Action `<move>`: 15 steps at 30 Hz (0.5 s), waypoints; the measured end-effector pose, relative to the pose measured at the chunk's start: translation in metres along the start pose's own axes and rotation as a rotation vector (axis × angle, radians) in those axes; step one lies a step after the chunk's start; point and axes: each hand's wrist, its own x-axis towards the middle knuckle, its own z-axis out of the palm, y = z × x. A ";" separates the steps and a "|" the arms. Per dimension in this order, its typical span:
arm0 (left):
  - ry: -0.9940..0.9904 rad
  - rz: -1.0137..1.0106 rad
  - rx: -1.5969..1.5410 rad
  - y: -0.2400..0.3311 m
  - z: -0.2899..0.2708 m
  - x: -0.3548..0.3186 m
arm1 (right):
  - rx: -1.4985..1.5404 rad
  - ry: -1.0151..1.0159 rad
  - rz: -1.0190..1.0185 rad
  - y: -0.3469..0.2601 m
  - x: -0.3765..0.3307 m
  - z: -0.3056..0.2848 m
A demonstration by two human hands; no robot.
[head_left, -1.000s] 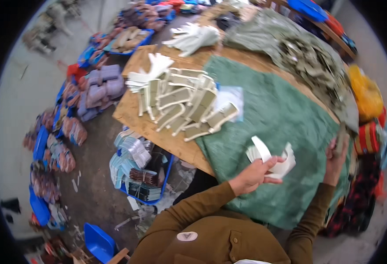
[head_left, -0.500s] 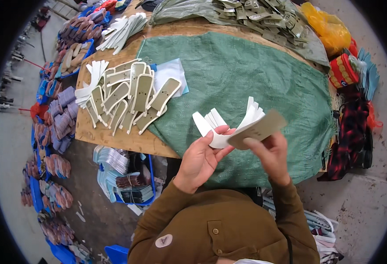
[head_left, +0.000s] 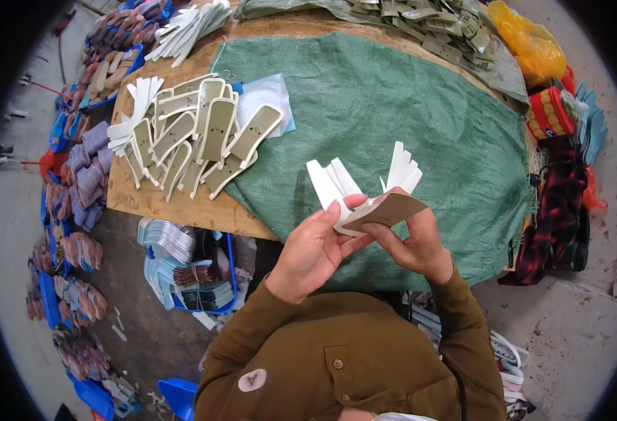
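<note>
Between my two hands is a curved olive-brown flat piece [head_left: 395, 208] with small holes, a white strip [head_left: 322, 186] running along its near-left edge. My left hand [head_left: 305, 249] is closed on the white strip, thumb on top and fingers beneath. My right hand [head_left: 424, 247] pinches the olive-brown piece, its thumb pressed on the face near the lower edge. More white strips [head_left: 405, 170] fan up behind the piece; whether they are held or lie on the green cloth [head_left: 456, 154], I cannot tell.
On the table's left lies a heap of olive pieces edged in white [head_left: 217, 130], beside loose white strips [head_left: 137, 105]. Plain olive pieces [head_left: 456, 31] are piled at the far right. A yellow bag [head_left: 529, 42] sits at the corner. Below left stands a blue crate [head_left: 230, 274] of stacked parts.
My right hand has brought the olive-brown piece left and tilted it down against the white strip. The whole view has shifted slightly.
</note>
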 end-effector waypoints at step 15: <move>-0.002 0.003 0.008 0.000 -0.002 0.007 | -0.009 -0.007 0.026 0.001 0.003 -0.003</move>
